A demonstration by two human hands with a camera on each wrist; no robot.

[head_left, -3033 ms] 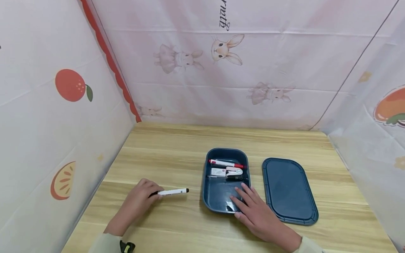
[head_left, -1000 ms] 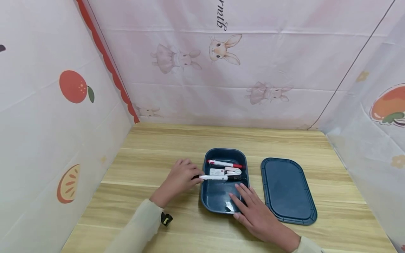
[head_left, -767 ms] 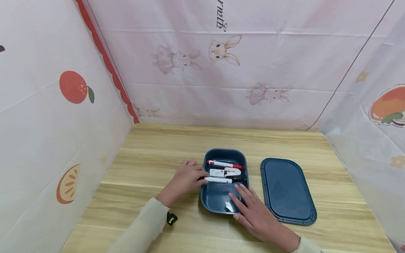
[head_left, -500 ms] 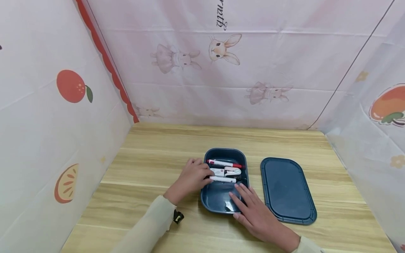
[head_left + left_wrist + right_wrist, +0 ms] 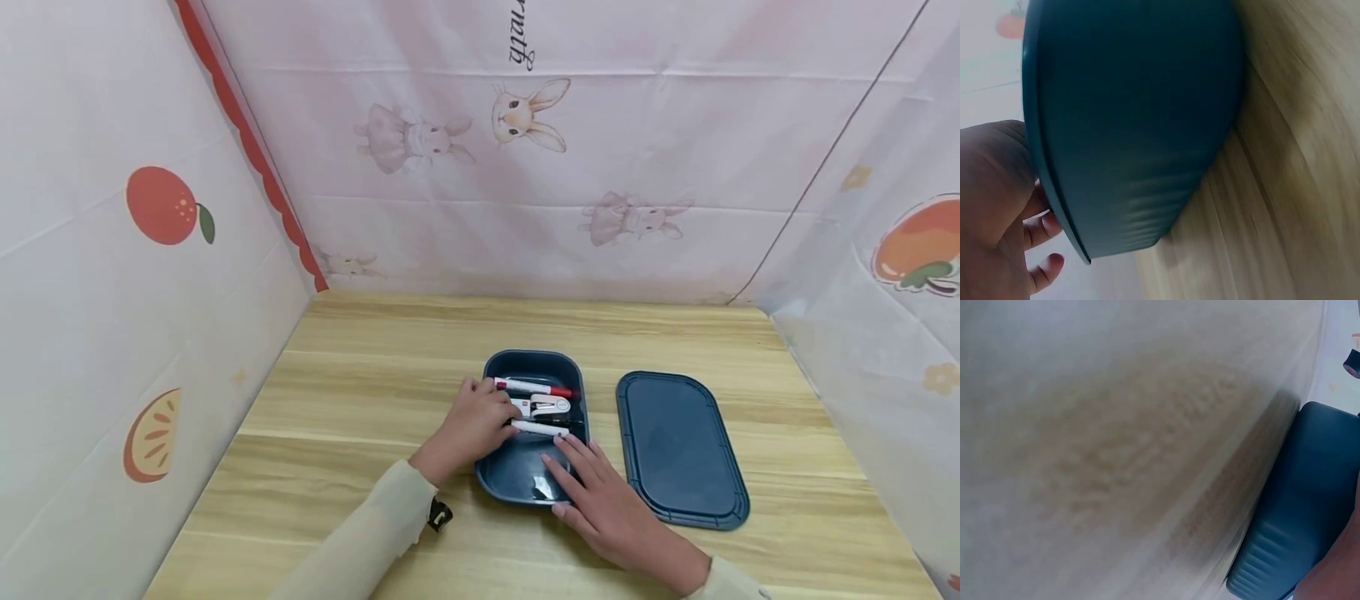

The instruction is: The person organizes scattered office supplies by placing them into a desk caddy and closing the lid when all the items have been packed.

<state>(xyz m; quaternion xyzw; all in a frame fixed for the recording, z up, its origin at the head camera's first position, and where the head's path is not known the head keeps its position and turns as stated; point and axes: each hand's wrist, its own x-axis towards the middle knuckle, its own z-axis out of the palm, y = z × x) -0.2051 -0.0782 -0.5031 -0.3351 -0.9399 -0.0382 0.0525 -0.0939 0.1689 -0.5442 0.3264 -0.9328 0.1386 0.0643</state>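
In the head view a dark blue plastic box (image 5: 517, 479) stands without its lid on the table. My left hand (image 5: 474, 421) reaches over its left rim and pinches a white marker (image 5: 542, 428), whose left end the fingers hide. Flat, spread fingers of my right hand (image 5: 603, 510) rest on the box's near right rim. A red-capped marker (image 5: 528, 387), a small white carton (image 5: 522, 408), a pale stapler-like item (image 5: 552, 405) and a dark thin pen (image 5: 551, 422) lie in the box. The left wrist view shows the box's outer wall (image 5: 1129, 125) beside my left hand (image 5: 991, 187).
The blue lid (image 5: 682, 450) lies flat on the wooden table (image 5: 375, 358), right of the box. Printed cloth walls (image 5: 450, 233) enclose the table on the left, back and right. A black strap-like device (image 5: 440, 515) sits at the left wrist.
My left hand has carried the white marker from the table at left into the box, and has since slid it further right and slightly nearer. My right hand stays on the rim.
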